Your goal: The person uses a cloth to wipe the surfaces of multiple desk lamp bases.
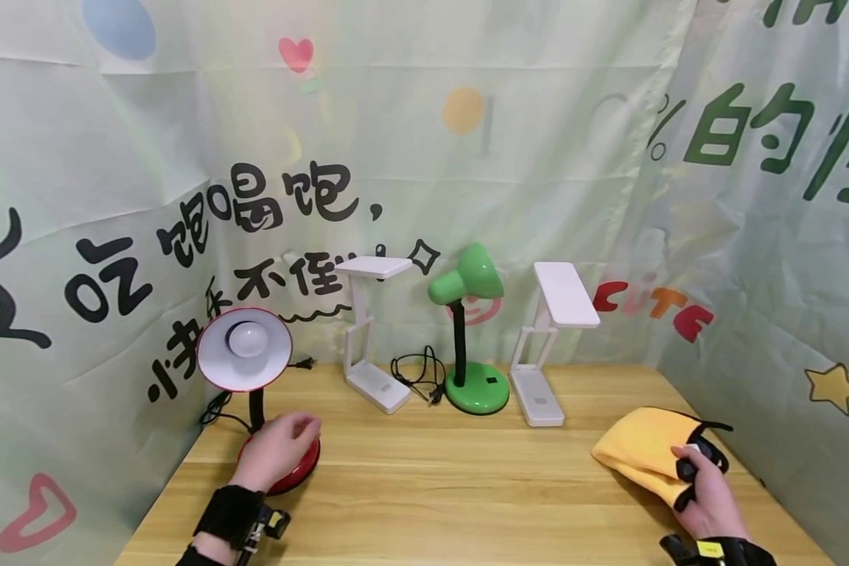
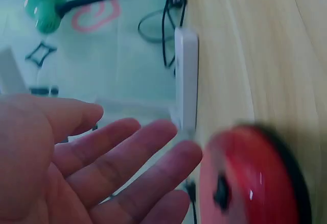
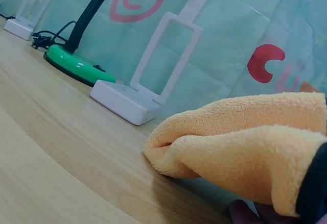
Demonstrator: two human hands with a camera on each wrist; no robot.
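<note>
A red desk lamp (image 1: 244,350) with a white-lined round shade stands at the left of the table. My left hand (image 1: 276,450) is over its red base (image 2: 245,178), the fingers loosely bent and holding nothing; whether it touches the base I cannot tell. At the right, my right hand (image 1: 711,495) grips a folded yellow cloth (image 1: 647,448) with black edging, along with a small black part (image 1: 707,460) whose kind is unclear. The cloth (image 3: 235,152) hangs close over the tabletop; in the right wrist view most of that hand is hidden behind it.
Along the back stand a white folding lamp (image 1: 376,385), a green desk lamp (image 1: 477,389) and a second white folding lamp (image 1: 538,397). A black cord (image 1: 420,377) lies coiled beside the green lamp. Printed fabric (image 1: 538,196) hangs behind and at both sides of the wooden table (image 1: 453,487).
</note>
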